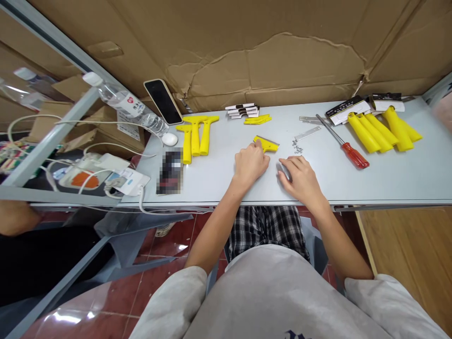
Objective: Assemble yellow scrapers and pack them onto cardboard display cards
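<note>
My left hand is closed on a yellow scraper, whose metal-edged head sticks out beyond the fingers; the hand covers the rest of it. To its right, my right hand rests low over the table with thumb and fingers apart. Just past those fingertips lies a small pile of screws. Metal blades lie behind the pile. A red-handled screwdriver points away from me farther right.
Yellow T-shaped scraper handles lie at left, near a phone and a water bottle. Yellow pieces and stacked packets sit at the back. Yellow handle sleeves with black-and-white cards lie at right. White cables hang over the left edge.
</note>
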{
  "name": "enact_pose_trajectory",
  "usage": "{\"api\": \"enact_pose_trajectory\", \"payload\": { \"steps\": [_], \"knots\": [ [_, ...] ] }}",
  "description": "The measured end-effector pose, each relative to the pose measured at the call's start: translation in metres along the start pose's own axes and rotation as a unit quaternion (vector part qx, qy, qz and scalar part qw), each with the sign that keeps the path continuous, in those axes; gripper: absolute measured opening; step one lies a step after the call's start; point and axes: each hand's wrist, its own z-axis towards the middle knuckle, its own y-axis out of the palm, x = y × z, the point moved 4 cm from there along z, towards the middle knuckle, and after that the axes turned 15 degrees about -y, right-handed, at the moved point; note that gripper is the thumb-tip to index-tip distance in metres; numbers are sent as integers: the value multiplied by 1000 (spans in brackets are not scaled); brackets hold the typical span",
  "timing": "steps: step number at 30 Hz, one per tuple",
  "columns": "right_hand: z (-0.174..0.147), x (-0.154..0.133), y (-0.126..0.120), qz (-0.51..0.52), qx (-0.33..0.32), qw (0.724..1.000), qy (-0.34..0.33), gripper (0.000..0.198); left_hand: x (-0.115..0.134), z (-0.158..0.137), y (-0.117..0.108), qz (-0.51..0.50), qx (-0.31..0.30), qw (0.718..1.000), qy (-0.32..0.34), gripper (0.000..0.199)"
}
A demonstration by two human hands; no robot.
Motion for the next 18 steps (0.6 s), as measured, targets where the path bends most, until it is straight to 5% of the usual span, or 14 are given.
{"api": "enact_pose_trajectory", "payload": {
  "steps": [9,18],
  "knots": [
    [13,34,-39,5,9,999,39,51,-9,4,-3,-36,-21,999,15,63],
    [56,94,-61,32,-119,986,110,35,-25,11,-2,-146,-36,988,34,71]
  ]
}}
